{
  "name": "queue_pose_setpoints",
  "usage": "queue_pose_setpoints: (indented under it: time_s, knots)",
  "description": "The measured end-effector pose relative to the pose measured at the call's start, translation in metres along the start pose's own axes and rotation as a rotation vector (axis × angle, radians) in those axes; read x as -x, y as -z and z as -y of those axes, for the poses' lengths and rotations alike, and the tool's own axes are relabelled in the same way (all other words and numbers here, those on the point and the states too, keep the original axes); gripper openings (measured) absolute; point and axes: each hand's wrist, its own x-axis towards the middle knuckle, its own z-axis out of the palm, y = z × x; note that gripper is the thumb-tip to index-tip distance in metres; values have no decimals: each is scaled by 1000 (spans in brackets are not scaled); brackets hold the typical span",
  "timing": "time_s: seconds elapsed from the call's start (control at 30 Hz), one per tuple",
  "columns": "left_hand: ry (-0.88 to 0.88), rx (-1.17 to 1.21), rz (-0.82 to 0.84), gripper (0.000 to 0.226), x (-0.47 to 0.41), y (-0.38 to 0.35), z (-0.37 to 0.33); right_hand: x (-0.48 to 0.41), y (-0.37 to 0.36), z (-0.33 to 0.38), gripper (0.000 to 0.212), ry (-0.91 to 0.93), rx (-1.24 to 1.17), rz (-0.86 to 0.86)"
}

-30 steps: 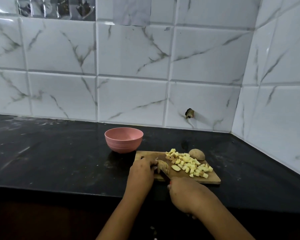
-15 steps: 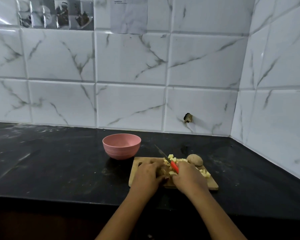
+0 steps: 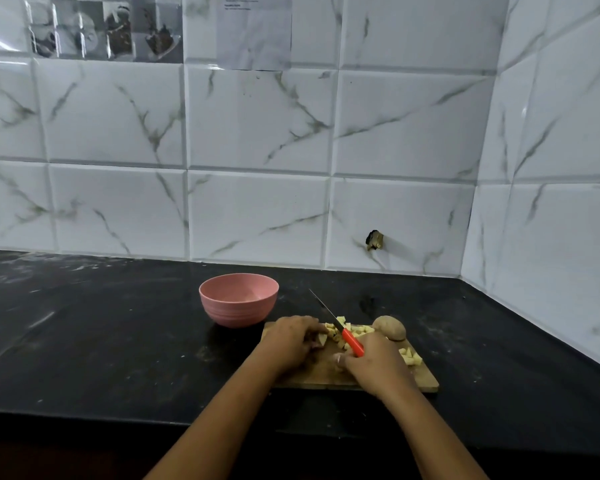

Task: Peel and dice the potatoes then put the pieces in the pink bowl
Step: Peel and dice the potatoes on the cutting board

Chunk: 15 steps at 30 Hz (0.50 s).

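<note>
At lower centre, the right hand (image 3: 378,367) gripped the knife (image 3: 351,339); a slip might cut the left hand (image 3: 291,342) pinching a potato piece (image 3: 321,339).

wooden cutting board (image 3: 426,377), glossy marbled wall tiles (image 3: 257,209), matt pink bowl (image 3: 239,308)

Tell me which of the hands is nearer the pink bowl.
Left. The left hand, holding a potato piece on the cutting board, is just right of the pink bowl; the right hand, gripping the knife, is farther right.
</note>
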Motion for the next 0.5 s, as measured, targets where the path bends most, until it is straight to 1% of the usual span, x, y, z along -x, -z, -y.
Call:
queue_pose_setpoints:
  time_s: [0.17,0.27,0.33,0.4,0.5]
  knots:
    - [-40,-58,-31,37,7,0,1,-1,-2,1,30,25,65,-48]
    - [-24,74,-115,32,18,1,-2,-1,-4,3,25,51,77,-78]
    - [-2,192,-132,26,27,1,-7,1,-4,3,24,56,82,-84]
    - [32,254,-93,23,33,-3,-11,2,-3,1,19,53,83,-56]
    - [53,204,-65,22,34,-9,-16,4,5,-3,21,39,5,21]
